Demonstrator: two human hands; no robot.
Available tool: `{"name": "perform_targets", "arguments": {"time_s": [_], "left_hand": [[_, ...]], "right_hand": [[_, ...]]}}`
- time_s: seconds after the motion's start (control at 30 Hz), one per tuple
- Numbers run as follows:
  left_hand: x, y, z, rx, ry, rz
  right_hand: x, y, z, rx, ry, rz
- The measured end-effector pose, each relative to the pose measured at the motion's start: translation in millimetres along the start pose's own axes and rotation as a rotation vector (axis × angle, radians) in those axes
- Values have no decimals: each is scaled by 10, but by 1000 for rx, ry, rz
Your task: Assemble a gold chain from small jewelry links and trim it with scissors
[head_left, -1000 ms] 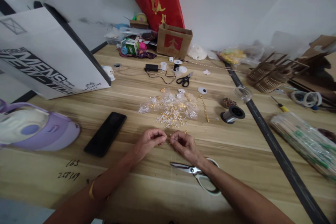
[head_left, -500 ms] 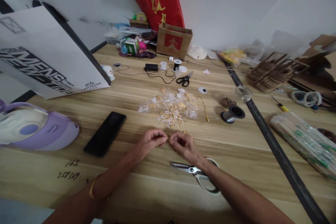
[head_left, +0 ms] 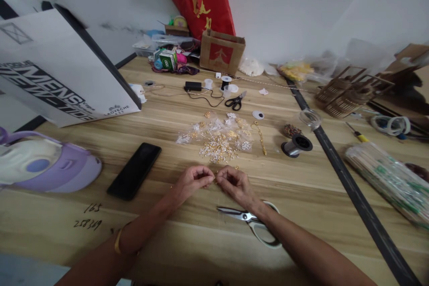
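Observation:
My left hand (head_left: 195, 180) and my right hand (head_left: 233, 182) meet fingertip to fingertip above the table. Both are closed in a pinch. Whatever sits between the fingers is tiny, and I cannot make it out. Just beyond them lies a loose pile of small gold and silver beads (head_left: 218, 148). Behind the pile are clear bags of jewelry findings (head_left: 216, 127). A gold chain (head_left: 260, 138) lies to the right of the bags. White-handled scissors (head_left: 248, 217) rest partly under my right wrist, blades pointing left.
A black phone (head_left: 134, 170) and a purple visor cap (head_left: 63, 167) lie to the left, below a large white box (head_left: 63, 71). On the right are a wire spool (head_left: 296, 146) and wrapped sticks (head_left: 385, 178). Black scissors (head_left: 235, 101) and a paper bag (head_left: 222, 51) stand farther back.
Both hands stay nearly where they were, still pinching together. My right fingers have shifted slightly. The things on the table have not moved.

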State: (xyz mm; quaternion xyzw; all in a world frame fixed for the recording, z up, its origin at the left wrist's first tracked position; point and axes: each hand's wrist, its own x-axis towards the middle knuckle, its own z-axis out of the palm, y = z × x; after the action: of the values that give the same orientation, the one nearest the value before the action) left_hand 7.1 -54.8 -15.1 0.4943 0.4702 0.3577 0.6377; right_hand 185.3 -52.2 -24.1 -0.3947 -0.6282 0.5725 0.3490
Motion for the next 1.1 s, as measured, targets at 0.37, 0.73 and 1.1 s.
{"name": "perform_targets", "arguments": {"time_s": [0.37,0.73,1.1], "left_hand": [[-9,2,9,-39,0,-31],[-13,-10,9,7,-30,14],[-16,-44,6,107,-21,58]], "right_hand": [[-24,-61,5,-11,91,-55],[-39,-50,10,-219,39,-133],[-41,-17,25,-284,41,-132]]}}
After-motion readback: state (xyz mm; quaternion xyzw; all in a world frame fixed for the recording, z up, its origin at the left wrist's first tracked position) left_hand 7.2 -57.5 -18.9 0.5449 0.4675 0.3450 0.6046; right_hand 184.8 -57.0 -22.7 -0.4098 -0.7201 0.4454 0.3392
